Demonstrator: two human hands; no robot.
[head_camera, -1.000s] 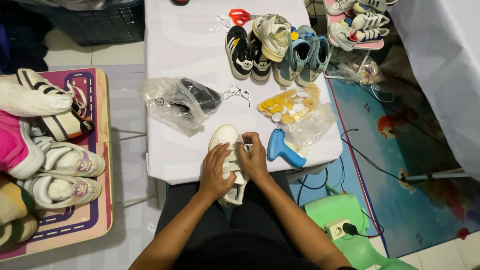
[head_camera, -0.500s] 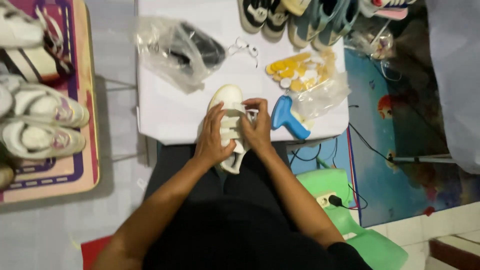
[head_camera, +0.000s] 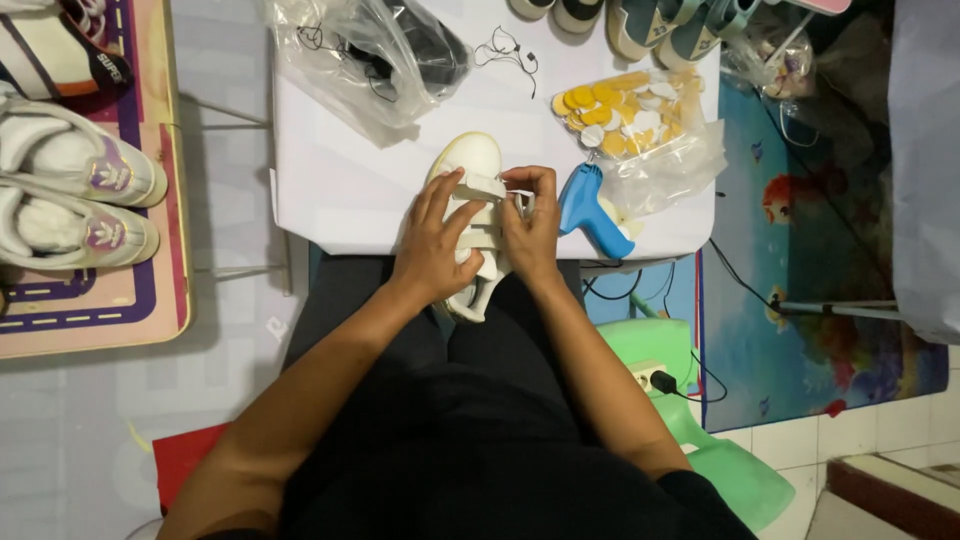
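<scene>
At table edge, white strap shoe (head_camera: 470, 160) toe pointing away, both hands (head_camera: 480, 235) grasping it

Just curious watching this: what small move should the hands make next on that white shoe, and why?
Probably press the top strap flat. The right hand pinches its end beside the blue tool, while the left hand steadies the white shoe across the lower straps.

The shoe (head_camera: 470, 170) is cream-white with matching straps. The tool (head_camera: 592, 208) beside it is bright blue. The bag (head_camera: 640, 125) holds yellow and white discs. The table (head_camera: 340, 180) is white, the stool (head_camera: 700, 420) green, the mat (head_camera: 800, 250) blue with orange fish.
</scene>
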